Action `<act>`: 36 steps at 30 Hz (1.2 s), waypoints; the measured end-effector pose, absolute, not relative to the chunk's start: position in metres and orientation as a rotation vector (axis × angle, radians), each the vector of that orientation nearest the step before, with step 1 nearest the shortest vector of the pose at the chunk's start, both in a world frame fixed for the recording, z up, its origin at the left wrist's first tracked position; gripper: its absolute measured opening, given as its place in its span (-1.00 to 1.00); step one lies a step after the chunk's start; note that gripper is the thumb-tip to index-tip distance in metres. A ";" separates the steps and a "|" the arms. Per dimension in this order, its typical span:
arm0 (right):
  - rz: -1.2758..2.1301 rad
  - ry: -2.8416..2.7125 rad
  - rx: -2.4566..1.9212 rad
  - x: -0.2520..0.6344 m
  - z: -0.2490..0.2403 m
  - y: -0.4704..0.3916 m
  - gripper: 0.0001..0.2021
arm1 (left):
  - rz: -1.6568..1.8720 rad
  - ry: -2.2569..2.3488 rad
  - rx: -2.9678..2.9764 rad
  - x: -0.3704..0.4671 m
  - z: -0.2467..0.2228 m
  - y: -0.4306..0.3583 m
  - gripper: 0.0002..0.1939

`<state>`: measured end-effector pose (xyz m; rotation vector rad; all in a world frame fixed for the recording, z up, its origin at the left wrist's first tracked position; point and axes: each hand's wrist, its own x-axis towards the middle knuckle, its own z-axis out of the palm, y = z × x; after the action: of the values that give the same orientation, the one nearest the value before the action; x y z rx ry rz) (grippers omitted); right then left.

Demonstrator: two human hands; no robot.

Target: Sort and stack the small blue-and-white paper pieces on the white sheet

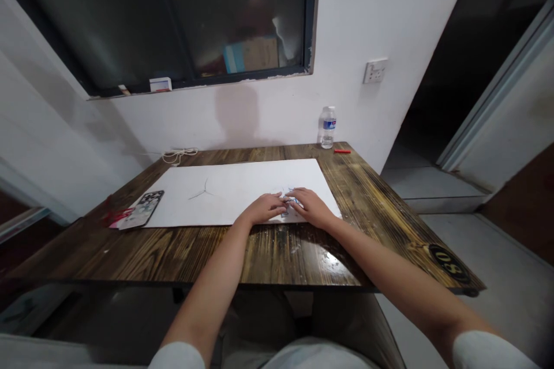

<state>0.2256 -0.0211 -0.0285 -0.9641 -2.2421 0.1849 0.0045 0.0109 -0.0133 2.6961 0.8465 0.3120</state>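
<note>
**Handling a small item on the white sheet**

Both hands rest on the near right part of the large white sheet [242, 190], which lies flat on the wooden table [173, 248]. The left hand [264, 208] and the right hand [312, 206] lie palm down, fingertips meeting over a small bluish item [289, 203]. The item is mostly covered; what it is cannot be told. Whether the fingers pinch it or only press on it cannot be told either.

Recommended handling, as a judgement:
- Keep the forearms low and the wrists steady so the sheet does not slide.
- Hold the item down with one hand and work it with the fingertips of the other.
- Keep the item on the sheet, clear of the sheet's near edge.

Count of things in view:
- One white sheet, with a thin pencil-like mark near its middle.
- One phone [145, 207], at the sheet's left corner, lying on something red.
- One water bottle [328, 126], upright by the wall.
- One small red object [341, 151] beside the bottle.
- One white cord [178, 155], coiled at the table's far edge.
</note>
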 end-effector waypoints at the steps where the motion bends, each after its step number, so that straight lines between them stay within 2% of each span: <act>1: 0.168 -2.244 -1.018 0.228 -0.031 -0.019 -0.63 | 0.329 0.800 2.703 0.005 -0.013 0.011 -0.55; 4: 0.173 -2.357 -1.108 0.233 -0.037 -0.014 -0.60 | 0.348 0.841 2.718 0.003 -0.009 0.009 -0.64; 8: 0.194 -2.478 -1.095 0.236 -0.038 -0.009 -0.67 | 0.356 1.145 2.718 -0.002 -0.005 0.006 -0.68; 15: 0.318 -2.552 -0.669 0.235 -0.031 -0.011 -0.60 | 0.392 1.633 2.599 -0.011 -0.013 0.009 -0.61; 20: 0.374 -2.675 -0.683 0.231 -0.032 -0.021 -0.51 | 0.233 1.525 2.573 -0.005 -0.020 0.010 -0.46; 24: 0.369 -2.713 -0.782 0.225 -0.033 -0.025 -0.45 | 0.143 1.312 2.578 0.000 -0.018 0.007 -0.46; 29: 0.311 -2.645 -0.988 0.225 -0.036 -0.022 -0.41 | 0.184 1.106 2.569 0.002 -0.012 0.002 -0.45; 36: 0.343 -2.556 -1.136 0.229 -0.040 -0.009 -0.35 | 0.309 1.083 2.620 0.004 -0.014 0.003 -0.41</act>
<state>0.2294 -0.0085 -0.0403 -1.1363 -2.5558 0.3431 0.0037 0.0031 -0.0141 2.6202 1.0828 0.3093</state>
